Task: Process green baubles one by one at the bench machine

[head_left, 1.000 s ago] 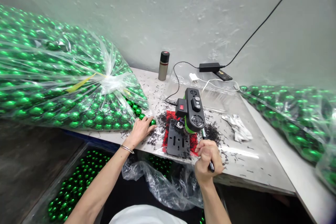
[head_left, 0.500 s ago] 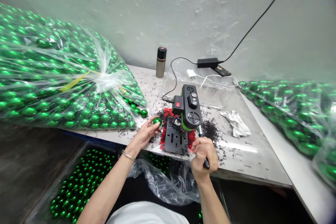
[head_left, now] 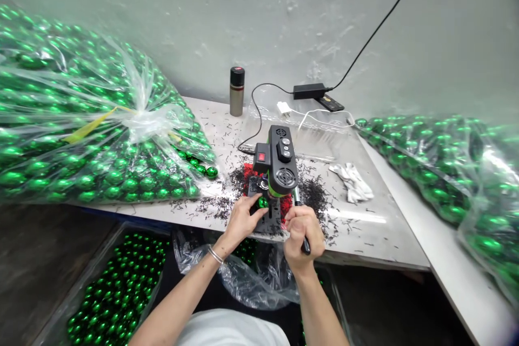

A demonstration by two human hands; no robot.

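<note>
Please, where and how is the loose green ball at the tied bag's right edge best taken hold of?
Pinch the loose green ball across its middle, on opposite sides, probably coming from the right and above. It is round, so its widest part should hold best; other balls and the bag crowd its left.

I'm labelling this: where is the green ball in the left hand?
In the head view, the green ball is just below centre, held by the left hand over the slotted black plate, left of the right hand.
</note>
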